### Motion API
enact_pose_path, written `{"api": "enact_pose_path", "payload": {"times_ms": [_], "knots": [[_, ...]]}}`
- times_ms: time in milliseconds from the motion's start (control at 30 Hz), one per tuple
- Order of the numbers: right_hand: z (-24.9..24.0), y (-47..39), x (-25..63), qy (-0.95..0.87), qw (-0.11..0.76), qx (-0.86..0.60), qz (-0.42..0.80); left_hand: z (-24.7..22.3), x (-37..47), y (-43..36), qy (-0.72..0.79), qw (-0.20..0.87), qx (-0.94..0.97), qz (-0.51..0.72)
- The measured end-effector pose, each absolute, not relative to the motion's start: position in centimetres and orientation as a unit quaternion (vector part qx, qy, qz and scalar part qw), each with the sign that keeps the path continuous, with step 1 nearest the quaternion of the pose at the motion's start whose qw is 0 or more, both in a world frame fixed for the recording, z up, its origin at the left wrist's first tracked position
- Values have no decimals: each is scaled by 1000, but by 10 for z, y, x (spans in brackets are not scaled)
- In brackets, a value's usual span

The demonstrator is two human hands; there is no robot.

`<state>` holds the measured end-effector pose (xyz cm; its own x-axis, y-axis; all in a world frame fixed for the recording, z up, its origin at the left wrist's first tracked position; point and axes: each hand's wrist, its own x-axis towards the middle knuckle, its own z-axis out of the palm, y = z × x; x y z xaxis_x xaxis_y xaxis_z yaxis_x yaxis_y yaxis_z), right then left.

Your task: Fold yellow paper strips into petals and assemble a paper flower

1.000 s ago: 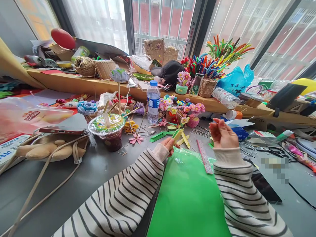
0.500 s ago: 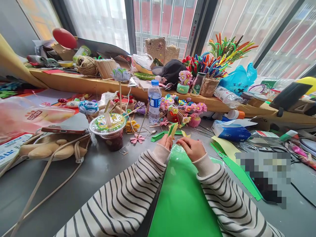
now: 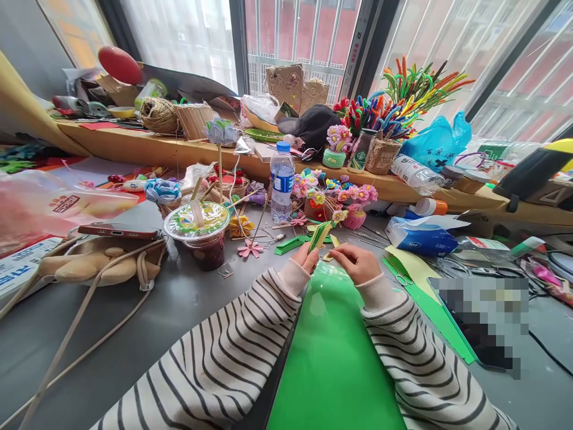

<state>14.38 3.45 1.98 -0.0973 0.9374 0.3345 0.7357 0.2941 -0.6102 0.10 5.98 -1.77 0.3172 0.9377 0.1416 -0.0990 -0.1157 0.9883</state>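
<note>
My left hand [image 3: 306, 259] is closed on a narrow folded strip of green and yellow paper [image 3: 320, 235], which points up and to the right. Just right of it, my right hand [image 3: 358, 263] has its thumb and fingertips pinched together; a small pale scrap [image 3: 328, 257] shows at the fingertips. Both hands are above the far end of a glossy green sheet [image 3: 335, 346]. Beyond them lie folded green paper pieces [image 3: 290, 244] and a small yellow piece [image 3: 334, 240].
A lidded cup [image 3: 201, 242], a water bottle [image 3: 282, 185] and crocheted flowers [image 3: 353, 197] stand beyond my hands. On the right are scissors [image 3: 401, 279], green paper [image 3: 436, 316], a tissue pack [image 3: 421, 235] and a phone-like device [image 3: 474, 328]. A bag with straps [image 3: 102, 263] is left.
The paper strip in my left hand leans further right and shows more of its layered side. My right hand has shifted slightly right, and a pale scrap now shows at its fingertips.
</note>
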Motion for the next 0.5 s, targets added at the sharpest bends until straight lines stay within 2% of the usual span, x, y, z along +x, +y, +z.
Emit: {"api": "enact_pose_path", "payload": {"times_ms": [133, 267, 400, 500], "knots": [[18, 34, 142, -717, 352, -574, 180, -19, 2, 61, 361, 544, 599, 464], [18, 32, 138, -698, 402, -548, 226, -15, 2, 60, 375, 522, 601, 475], [22, 29, 136, -709, 423, -539, 166, -12, 0, 59, 386, 506, 610, 473], [23, 27, 134, -722, 402, -546, 134, -8, -2, 58, 384, 519, 616, 451]]}}
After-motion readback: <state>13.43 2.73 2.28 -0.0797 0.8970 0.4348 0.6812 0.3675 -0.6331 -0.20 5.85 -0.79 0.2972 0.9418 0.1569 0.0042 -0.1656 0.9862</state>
